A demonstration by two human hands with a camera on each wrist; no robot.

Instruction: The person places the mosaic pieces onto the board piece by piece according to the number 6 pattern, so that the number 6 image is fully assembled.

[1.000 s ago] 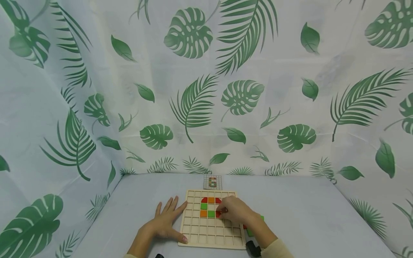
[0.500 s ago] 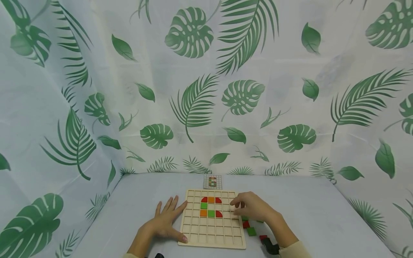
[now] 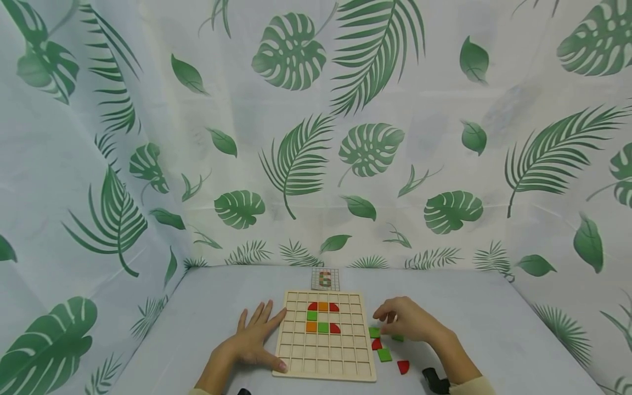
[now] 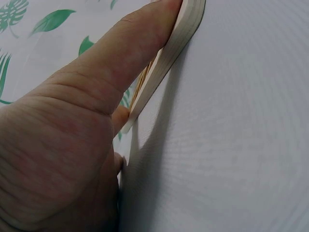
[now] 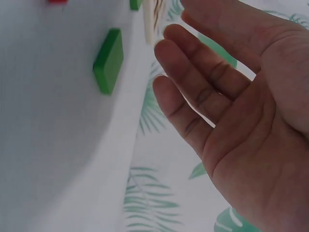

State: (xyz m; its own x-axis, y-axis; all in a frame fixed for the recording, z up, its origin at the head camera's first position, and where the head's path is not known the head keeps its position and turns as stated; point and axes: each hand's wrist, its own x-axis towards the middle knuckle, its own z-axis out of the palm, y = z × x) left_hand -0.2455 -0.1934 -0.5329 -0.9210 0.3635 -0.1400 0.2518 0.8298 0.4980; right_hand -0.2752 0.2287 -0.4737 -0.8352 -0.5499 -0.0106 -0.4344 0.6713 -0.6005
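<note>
A wooden grid board [image 3: 324,351] lies on the table, with red, orange and green tiles set in its upper middle cells. My left hand [image 3: 252,337] is spread along the board's left side, thumb and index finger touching its edge; in the left wrist view the thumb [image 4: 120,58] rests on the rim. My right hand [image 3: 410,319] hovers right of the board above loose tiles, fingers loosely bent and holding nothing. Beneath it lie a green square tile [image 3: 374,332] and another green tile [image 3: 398,338], partly hidden. The right wrist view shows a green tile [image 5: 109,62] beside the fingers.
Nearer me lie a red quarter-round tile [image 3: 403,367], another red tile [image 3: 377,344] and a green square tile [image 3: 384,355]. Behind the board is a small grid card [image 3: 325,279] with a coloured figure. A leaf-printed cloth [image 3: 316,164] hangs at the back.
My right hand has let go of the red quarter-round tile in the board and moved right, off the board and over the loose tiles. My left hand stays put.
</note>
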